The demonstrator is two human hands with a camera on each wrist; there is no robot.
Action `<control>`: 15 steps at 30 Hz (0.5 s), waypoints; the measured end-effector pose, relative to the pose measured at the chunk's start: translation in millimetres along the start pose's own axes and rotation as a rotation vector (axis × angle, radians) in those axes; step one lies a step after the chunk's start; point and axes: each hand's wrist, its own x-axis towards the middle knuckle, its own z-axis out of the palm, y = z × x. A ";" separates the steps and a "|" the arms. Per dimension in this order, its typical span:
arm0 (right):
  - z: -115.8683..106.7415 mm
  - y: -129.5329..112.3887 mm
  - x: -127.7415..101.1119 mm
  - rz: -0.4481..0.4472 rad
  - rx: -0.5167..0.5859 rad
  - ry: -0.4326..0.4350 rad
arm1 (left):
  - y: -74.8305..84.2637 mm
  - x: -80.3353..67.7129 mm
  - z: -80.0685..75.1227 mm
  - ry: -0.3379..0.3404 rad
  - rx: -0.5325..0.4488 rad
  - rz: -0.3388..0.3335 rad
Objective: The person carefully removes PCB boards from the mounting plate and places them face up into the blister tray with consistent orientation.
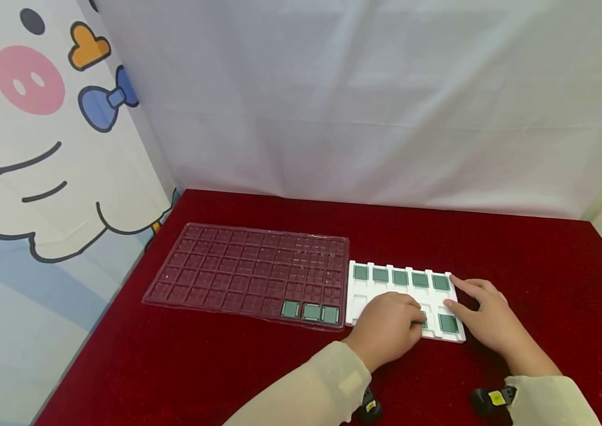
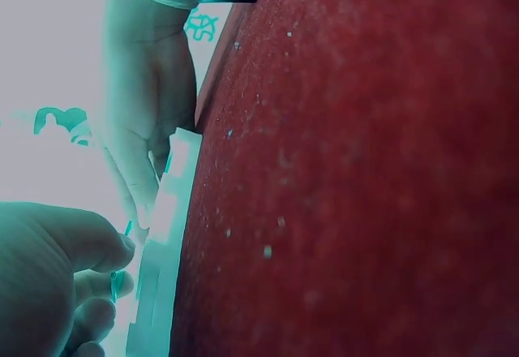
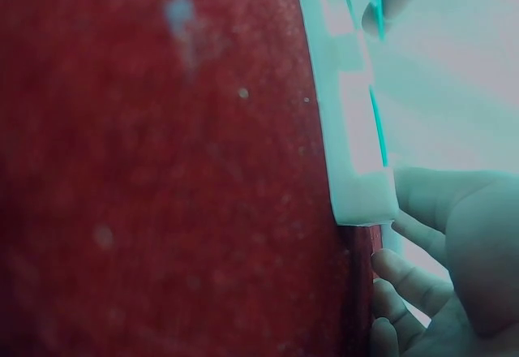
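A white tray (image 1: 365, 291) lies on the red cloth with green square chips seated in its pockets. My left hand (image 1: 388, 328) is over its near row and pinches a green chip (image 2: 119, 284) between thumb and fingers, tilted at the tray's surface. The hand covers part of that row. My right hand (image 1: 487, 316) rests at the tray's right end, index finger along the far corner and thumb tip on the edge near a corner chip (image 1: 447, 323). Left of the white tray sits a clear plastic tray (image 1: 242, 236) with three green chips (image 1: 311, 312) in its near right pockets.
Red cloth (image 1: 173, 361) covers the table, and a white curtain (image 1: 359, 106) hangs behind it. On the left stands a cartoon-printed panel (image 1: 29, 177). The two trays lie side by side, their short edges almost meeting.
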 end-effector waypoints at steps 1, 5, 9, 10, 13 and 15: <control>0.0 -0.2 0.0 0.000 0.000 0.001 | -0.5 -0.8 -0.6 0.000 0.002 -0.003; -0.2 -0.3 0.2 -0.001 -0.005 0.003 | -3.4 -3.5 -2.4 0.005 0.004 -0.006; 0.2 -1.0 -0.2 -0.001 -0.008 0.002 | -7.2 -6.7 -2.9 0.007 -0.004 -0.012; 0.3 -1.1 -0.3 -0.001 -0.009 0.001 | -8.3 -7.7 -2.9 0.009 -0.004 -0.014; 0.5 -1.4 -0.3 0.002 -0.009 0.001 | -11.4 -10.8 -3.7 0.018 -0.014 -0.020; 0.3 -1.6 -0.3 0.007 -0.010 0.000 | -13.4 -13.1 -4.3 0.027 -0.020 -0.025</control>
